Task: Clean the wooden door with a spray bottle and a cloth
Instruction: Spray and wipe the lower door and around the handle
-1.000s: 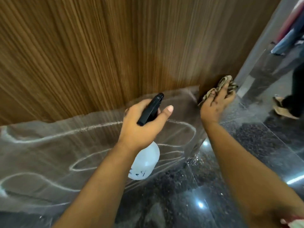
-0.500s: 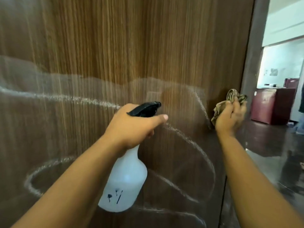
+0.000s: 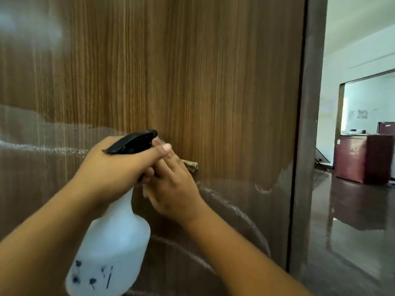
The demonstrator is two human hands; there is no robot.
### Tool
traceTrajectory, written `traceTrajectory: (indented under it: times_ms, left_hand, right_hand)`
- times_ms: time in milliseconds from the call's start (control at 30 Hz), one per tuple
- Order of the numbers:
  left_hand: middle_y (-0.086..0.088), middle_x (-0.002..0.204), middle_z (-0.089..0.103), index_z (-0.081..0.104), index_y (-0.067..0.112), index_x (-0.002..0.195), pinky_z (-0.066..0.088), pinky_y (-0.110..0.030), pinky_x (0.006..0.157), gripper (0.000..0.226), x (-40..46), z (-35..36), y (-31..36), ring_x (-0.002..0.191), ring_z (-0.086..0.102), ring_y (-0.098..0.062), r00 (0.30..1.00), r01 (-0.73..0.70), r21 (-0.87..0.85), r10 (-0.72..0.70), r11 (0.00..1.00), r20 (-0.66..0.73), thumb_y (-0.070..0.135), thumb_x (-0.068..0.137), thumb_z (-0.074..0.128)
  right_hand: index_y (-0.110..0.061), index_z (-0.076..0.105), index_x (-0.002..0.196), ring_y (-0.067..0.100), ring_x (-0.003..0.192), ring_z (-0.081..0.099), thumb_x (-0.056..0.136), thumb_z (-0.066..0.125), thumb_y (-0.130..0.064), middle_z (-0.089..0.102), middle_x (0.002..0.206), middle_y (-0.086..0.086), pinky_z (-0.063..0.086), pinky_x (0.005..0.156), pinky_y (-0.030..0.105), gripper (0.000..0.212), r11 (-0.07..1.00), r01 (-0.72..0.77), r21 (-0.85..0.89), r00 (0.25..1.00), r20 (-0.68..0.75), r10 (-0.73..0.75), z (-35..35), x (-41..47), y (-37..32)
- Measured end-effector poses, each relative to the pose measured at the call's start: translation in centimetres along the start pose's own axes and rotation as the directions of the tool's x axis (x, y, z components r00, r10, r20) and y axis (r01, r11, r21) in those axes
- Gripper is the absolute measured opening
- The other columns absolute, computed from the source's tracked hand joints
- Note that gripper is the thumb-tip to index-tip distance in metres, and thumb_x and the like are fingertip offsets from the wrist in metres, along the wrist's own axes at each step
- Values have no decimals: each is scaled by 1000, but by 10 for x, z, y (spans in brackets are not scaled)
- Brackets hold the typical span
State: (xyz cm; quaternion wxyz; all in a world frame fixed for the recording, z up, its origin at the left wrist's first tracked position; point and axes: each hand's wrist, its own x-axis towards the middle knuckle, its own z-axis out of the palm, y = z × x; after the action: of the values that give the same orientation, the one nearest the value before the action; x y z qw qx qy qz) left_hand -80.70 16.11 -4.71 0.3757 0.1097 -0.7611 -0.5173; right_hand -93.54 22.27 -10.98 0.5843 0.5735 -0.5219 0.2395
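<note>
1. On the left of the view, the wooden door (image 3: 213, 82) is filling most of the frame, its grain running up and down, and a hazy wet film with whitish foamy streaks is lying across its lower half.
2. In front of the door, the left hand (image 3: 119, 165) is holding the spray bottle (image 3: 111, 248) by its neck, the grip closing around it just under the black spray head (image 3: 132, 142), with one finger stretching forward beside the nozzle.
3. The bottle's white translucent body is hanging below the hand, tilting slightly, with dark smudgy marks showing near its base.
4. Just right of the left hand, and partly behind it, the right hand (image 3: 173, 189) is pressing against the door, its fingers pointing up and to the left.
5. The cloth (image 3: 191, 164) is sitting under the right hand against the door; only a small tan corner is showing past the fingers, so I cannot tell whether the grip is curling round the cloth or pressing it flat.
6. The cloth is lying about midway across the door, at the upper edge of the wet film.
7. Further right, the door's dark edge (image 3: 307, 146) is standing upright, marking where the panel ends.
8. Beyond the edge, a dark glossy floor (image 3: 352, 210) is reflecting light.
9. At the far right, a reddish-brown cabinet (image 3: 363, 159) is standing on that floor against pale walls, well apart from the door.
</note>
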Motion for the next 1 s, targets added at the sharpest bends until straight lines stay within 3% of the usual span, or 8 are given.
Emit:
traceTrajectory:
  times_ms: [100,200,433,500,633,733,867,1000]
  left_hand:
    - [-2,62,64,67,10,99,49,-30,59,58,-3,3,-3,59,64,-18,999,-31,31,30,999,30,57,65,72]
    - [-3,69,73,71,14,87,56,-32,67,42,-22,7,0,66,72,-15,977,-212,114,209,970,40,54,75,75]
    - [-6,69,71,68,10,80,59,-46,76,42,-27,19,-2,66,69,-20,965,-263,154,256,952,62,52,81,73]
    - [-7,70,71,69,11,80,59,-47,78,44,-28,18,-5,67,69,-19,969,-245,142,236,959,75,56,78,73]
    - [-4,68,72,72,15,80,56,-38,70,52,-24,16,-3,63,69,-14,970,-241,78,237,967,52,64,62,71]
    - [-4,69,72,75,20,81,54,-37,68,46,-23,13,-1,64,70,-14,965,-261,15,260,965,36,61,61,71]
    - [-1,68,72,70,18,75,52,-32,67,46,-24,11,-2,67,71,-12,966,-257,60,255,965,36,62,63,70]
    - [-2,68,72,70,13,79,53,-33,68,52,-30,9,-4,65,70,-12,970,-239,63,237,969,47,62,63,69]
  right_hand:
    - [-2,64,126,39,144,27,92,58,-11,40,147,23,30,116,51,36,996,7,-94,1000,6,-7,-35,-31,54]
    - [-5,60,130,37,144,25,98,50,-14,38,148,26,35,111,55,35,892,-416,-177,906,-170,388,-81,-66,130]
    - [-5,53,137,36,141,32,103,40,-20,32,152,23,30,114,40,39,251,-951,182,139,-474,870,-104,-45,173]
    - [-6,56,128,26,123,52,102,41,-19,48,138,20,41,101,35,33,308,-937,163,196,-483,853,-85,-10,148]
    - [-7,54,137,33,136,42,97,46,-17,46,144,19,38,112,44,42,841,-523,-137,819,-355,451,-28,36,51]
    - [-8,53,138,38,145,27,97,53,-15,41,148,23,27,117,50,42,982,-55,-180,997,-60,45,-30,29,56]
    - [-6,54,136,44,139,33,96,49,-12,41,145,30,35,111,55,41,952,-159,-261,987,-60,149,-82,-20,135]
    - [-14,48,143,38,134,39,103,42,-16,28,154,22,39,107,51,41,578,-812,-80,563,-365,742,-119,-74,184]
